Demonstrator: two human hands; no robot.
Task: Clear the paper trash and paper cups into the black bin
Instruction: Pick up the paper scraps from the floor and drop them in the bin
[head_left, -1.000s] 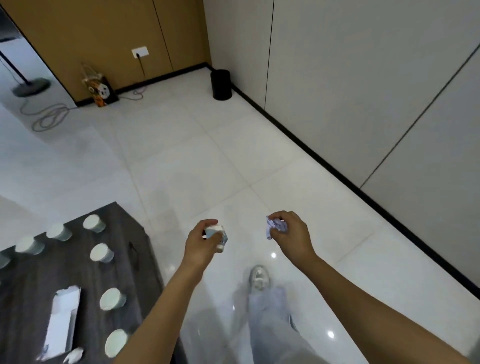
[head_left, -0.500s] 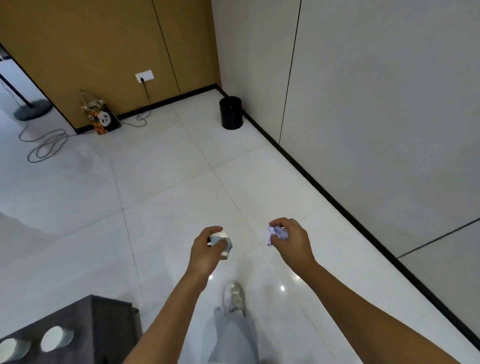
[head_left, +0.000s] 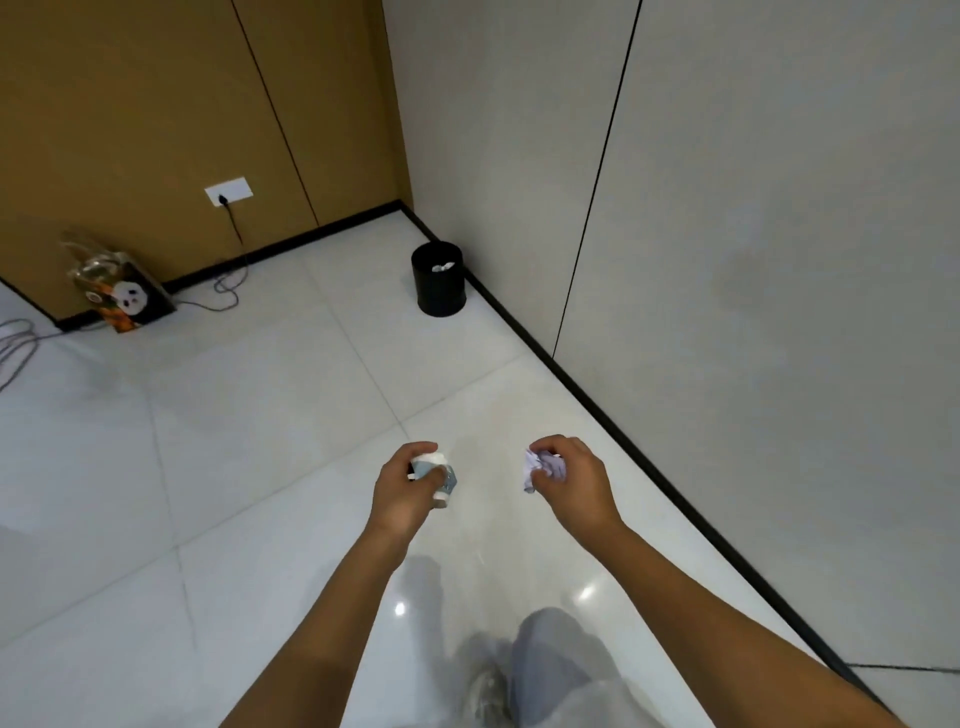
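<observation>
Hands held out over a glossy white tiled floor (head_left: 249, 426), seen from the head camera. Left hand (head_left: 402, 491): fingers curled round a crushed paper cup (head_left: 439, 475), white and grey-blue, with its pale rim showing at the lower right of the grasp. Right hand (head_left: 569, 480): fingers and thumb pinched on a crumpled paper wad (head_left: 543, 467), white with a faint lilac tint, which projects from the left side of the hand. The two hands are near each other but apart, at about the same height in the near centre of the scene.

Black bin (head_left: 439, 278): upright on the floor in the far corner, just beside the black skirting of the grey panelled wall (head_left: 753, 234) on the right, well apart from both hands. White crumpled paper (head_left: 441, 267) shows inside its mouth.

Far left: a patterned gift bag (head_left: 122, 291) stands against the tan wood wall (head_left: 130, 114); a dark cable (head_left: 231, 270) runs from a white wall socket (head_left: 228, 190) down to the floor. Near bottom: a trouser leg (head_left: 561, 670) and a blurred shoe (head_left: 485, 691).
</observation>
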